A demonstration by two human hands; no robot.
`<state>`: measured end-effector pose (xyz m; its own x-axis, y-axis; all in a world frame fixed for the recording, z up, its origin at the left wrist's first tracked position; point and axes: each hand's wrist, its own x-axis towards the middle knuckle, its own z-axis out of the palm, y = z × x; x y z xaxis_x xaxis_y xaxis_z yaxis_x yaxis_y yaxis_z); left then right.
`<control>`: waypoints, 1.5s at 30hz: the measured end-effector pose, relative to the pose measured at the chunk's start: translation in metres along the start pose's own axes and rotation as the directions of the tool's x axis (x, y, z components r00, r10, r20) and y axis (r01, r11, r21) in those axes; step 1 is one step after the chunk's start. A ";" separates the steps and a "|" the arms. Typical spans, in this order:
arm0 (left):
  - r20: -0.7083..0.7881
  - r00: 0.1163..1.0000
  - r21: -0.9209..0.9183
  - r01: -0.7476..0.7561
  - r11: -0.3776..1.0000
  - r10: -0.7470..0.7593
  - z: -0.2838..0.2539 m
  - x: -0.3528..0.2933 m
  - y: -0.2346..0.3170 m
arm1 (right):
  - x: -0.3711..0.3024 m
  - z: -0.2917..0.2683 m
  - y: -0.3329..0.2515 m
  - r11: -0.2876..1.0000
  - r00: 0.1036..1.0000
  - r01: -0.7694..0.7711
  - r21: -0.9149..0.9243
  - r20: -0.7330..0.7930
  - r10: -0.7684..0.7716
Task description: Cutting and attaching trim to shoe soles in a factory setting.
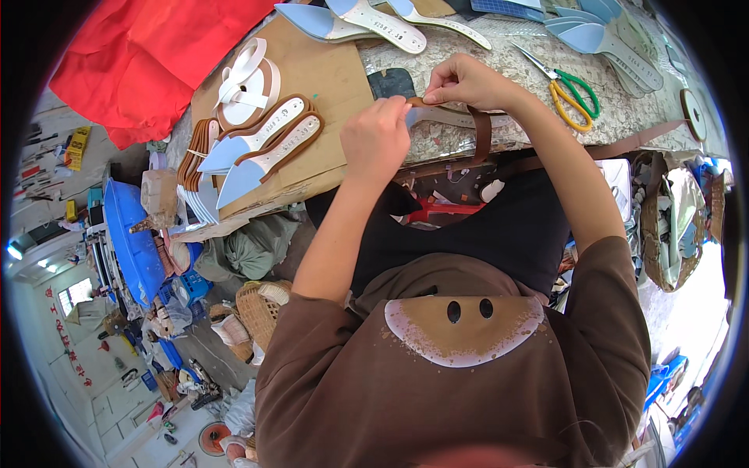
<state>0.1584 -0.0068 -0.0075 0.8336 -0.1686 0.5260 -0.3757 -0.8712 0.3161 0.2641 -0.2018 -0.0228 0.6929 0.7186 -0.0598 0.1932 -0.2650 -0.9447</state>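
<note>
A shoe insole, pale with a bluish end, lies at the table's front edge between my hands. My left hand is closed at its left end, with the fingertips partly hidden. With thumb and forefinger, my right hand pinches a brown strip against the insole's edge. From there the strip loops down over the front edge and runs right, towards a roll. Left of my hands, insoles with brown-edged rims lie on cardboard, beside a bundle of similar ones.
Scissors with green and yellow handles lie right of my right hand. Bare insoles are at the back, and more are stacked at the far right. A white tape roll sits on the cardboard, near red cloth.
</note>
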 end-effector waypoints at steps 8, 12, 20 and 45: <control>0.385 0.922 -0.058 0.063 0.996 -0.035 -0.006 0.045 -0.010 | -0.010 0.035 -0.054 0.710 0.957 -0.141 -0.690 -0.278 -0.080; 0.420 0.908 -0.077 0.023 0.997 0.011 -0.003 0.048 -0.012 | -0.018 0.044 -0.051 0.526 0.954 -0.185 -0.830 -0.280 -0.105; 0.695 0.696 -0.354 0.111 0.928 0.182 0.001 0.082 -0.026 | -0.019 0.052 -0.062 0.439 0.944 -0.296 -0.848 -0.331 -0.002; 0.422 0.803 -0.189 -0.375 0.908 0.420 0.027 0.057 0.030 | -0.107 -0.020 -0.001 0.532 0.907 0.119 -0.838 -0.127 -0.402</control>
<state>0.2056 -0.0546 0.0103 0.6829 -0.6959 0.2220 -0.7301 -0.6402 0.2391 0.2039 -0.2909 -0.0094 0.6385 0.6767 0.3665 0.7676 -0.5945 -0.2396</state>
